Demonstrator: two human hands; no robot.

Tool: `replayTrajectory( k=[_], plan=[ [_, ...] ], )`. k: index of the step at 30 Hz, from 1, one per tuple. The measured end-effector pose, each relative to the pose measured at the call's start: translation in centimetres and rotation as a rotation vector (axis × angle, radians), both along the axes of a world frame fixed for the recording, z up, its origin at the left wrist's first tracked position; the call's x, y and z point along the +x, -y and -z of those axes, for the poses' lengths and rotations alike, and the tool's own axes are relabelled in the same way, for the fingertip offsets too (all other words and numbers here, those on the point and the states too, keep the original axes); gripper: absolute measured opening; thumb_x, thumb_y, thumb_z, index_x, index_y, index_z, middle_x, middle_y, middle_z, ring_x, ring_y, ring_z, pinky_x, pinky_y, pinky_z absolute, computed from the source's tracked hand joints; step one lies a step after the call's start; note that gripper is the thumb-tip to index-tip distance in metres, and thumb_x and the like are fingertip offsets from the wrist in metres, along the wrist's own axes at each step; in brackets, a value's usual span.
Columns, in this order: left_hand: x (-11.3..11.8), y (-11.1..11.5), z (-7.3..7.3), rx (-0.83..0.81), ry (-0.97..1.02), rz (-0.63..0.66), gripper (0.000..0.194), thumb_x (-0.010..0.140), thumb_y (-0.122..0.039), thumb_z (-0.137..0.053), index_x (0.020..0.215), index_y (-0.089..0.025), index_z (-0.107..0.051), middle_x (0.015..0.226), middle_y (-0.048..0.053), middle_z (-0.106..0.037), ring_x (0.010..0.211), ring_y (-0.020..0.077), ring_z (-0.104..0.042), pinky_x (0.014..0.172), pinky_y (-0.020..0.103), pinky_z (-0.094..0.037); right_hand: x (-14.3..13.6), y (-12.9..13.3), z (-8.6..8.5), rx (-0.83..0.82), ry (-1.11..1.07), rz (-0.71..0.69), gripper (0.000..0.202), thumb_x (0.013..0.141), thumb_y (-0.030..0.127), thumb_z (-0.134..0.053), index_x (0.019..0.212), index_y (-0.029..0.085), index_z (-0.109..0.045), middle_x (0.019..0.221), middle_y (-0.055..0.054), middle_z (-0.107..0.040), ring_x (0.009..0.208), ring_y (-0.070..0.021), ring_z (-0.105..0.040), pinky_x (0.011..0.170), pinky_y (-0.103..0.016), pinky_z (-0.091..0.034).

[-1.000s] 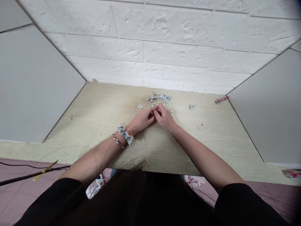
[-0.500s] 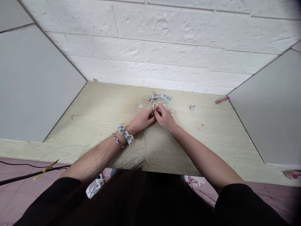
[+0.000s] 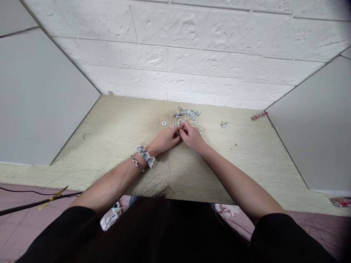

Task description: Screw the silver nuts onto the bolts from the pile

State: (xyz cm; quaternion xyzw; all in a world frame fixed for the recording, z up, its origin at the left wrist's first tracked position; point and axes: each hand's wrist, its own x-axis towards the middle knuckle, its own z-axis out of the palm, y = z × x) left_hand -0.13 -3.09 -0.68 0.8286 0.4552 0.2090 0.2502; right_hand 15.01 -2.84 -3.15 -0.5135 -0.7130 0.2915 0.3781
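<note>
My left hand (image 3: pixel 166 139) and my right hand (image 3: pixel 191 137) meet over the wooden tabletop, fingertips pinched together. Whatever small part they hold is mostly hidden by the fingers; only a bit of shiny metal shows between them. Just beyond lies a pile of silver bolts, nuts and washers (image 3: pixel 189 113). One flat washer (image 3: pixel 163 123) rests to the left of my hands, and another washer (image 3: pixel 197 123) sits behind the right one. A bolt end (image 3: pixel 200 130) pokes out beside my right hand. Farther right lies a bolt with a washer on it (image 3: pixel 224 124).
A white brick-patterned wall (image 3: pixel 186 73) closes off the back. Grey panels stand at the left (image 3: pixel 46 102) and right (image 3: pixel 315 128). A red-and-silver object (image 3: pixel 259 115) lies by the right panel; a similar red object (image 3: pixel 340 203) is at the front right. A dark cable (image 3: pixel 33 207) runs at lower left.
</note>
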Motion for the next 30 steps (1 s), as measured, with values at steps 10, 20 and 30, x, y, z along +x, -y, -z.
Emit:
replayTrajectory(
  k=[10,20,30],
  plan=[
    [-0.01,0.10,-0.22,-0.012,-0.019,-0.003,0.015,0.086,-0.025,-0.046,0.086,-0.016,-0.058,0.073,0.003,-0.061,0.068,0.0154,-0.055,0.067,0.028,-0.043,0.02,-0.06,0.03,-0.017,0.014,-0.010,0.006,0.078,0.024,-0.044,0.084,0.023,-0.046,0.073,0.001,-0.060,0.064,-0.0160,-0.053,0.063,-0.029,-0.036],
    [-0.06,-0.06,0.20,0.009,-0.004,0.009,0.014,0.085,-0.025,-0.047,0.086,-0.016,-0.058,0.075,0.004,-0.062,0.069,0.0154,-0.055,0.068,0.029,-0.043,0.07,-0.05,-0.02,0.000,0.036,-0.007,0.008,0.078,0.024,-0.044,0.084,0.023,-0.048,0.072,0.001,-0.061,0.065,-0.0160,-0.053,0.063,-0.029,-0.036],
    [-0.03,0.04,0.07,-0.002,-0.013,0.003,0.014,0.085,-0.024,-0.046,0.087,-0.016,-0.058,0.076,0.005,-0.062,0.070,0.0162,-0.055,0.068,0.030,-0.044,0.07,-0.13,0.04,0.000,0.038,-0.010,0.008,0.079,0.025,-0.043,0.085,0.023,-0.048,0.073,0.000,-0.062,0.065,-0.0170,-0.054,0.064,-0.030,-0.038]
  ],
)
